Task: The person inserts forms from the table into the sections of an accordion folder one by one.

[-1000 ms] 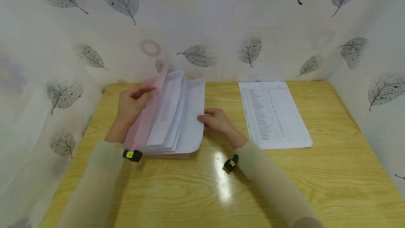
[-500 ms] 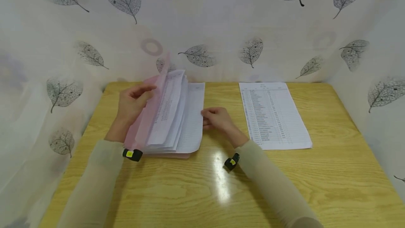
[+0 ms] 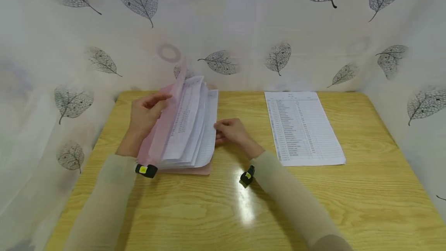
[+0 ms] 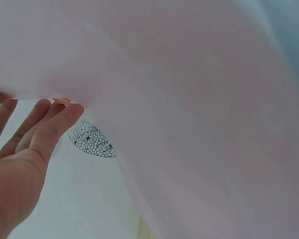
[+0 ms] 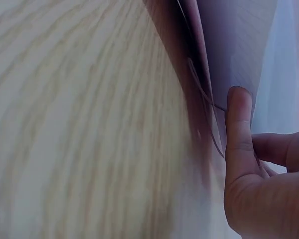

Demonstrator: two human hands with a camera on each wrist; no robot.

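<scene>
In the head view, a pink translucent folder [image 3: 158, 136] lies on the table with its cover lifted. My left hand [image 3: 145, 115] pinches the cover's edge, and the pink sheet fills much of the left wrist view. Inside the folder is a fanned stack of printed white papers [image 3: 184, 117]. A ruled paper sheet [image 3: 210, 127] sits rightmost among them, over the folder's pink back. My right hand [image 3: 232, 131] pinches this sheet's right edge between thumb and fingers. A thin cord [image 5: 202, 92] runs by the folder's edge in the right wrist view.
A printed table sheet [image 3: 303, 127] lies flat toward the right on the wooden table [image 3: 195, 212]. Behind and at the sides hangs a white leaf-patterned curtain [image 3: 237, 18]. Both wrists wear black straps.
My right hand has moved left with the ruled sheet, which slid further into the folder, baring more of the pink back. My left hand stays on the lifted cover.
</scene>
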